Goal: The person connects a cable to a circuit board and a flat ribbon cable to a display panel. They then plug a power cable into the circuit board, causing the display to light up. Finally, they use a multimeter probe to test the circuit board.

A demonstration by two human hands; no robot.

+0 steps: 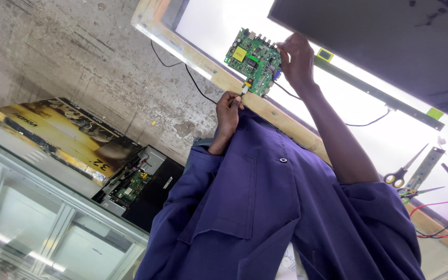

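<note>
while left hand (228, 108) plugs connector (245, 87), right hand (295, 58) grips circuit board (252, 61).

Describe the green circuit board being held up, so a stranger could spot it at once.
Start at the bright white backlit panel in its wooden frame. Near the panel's upper end, one hand holds a green circuit board by its edge, while the other hand grips a small plug at its lower corner. A yellow rectangular part on its face distinguishes it from the second green board, which lies inside an opened chassis.
</note>
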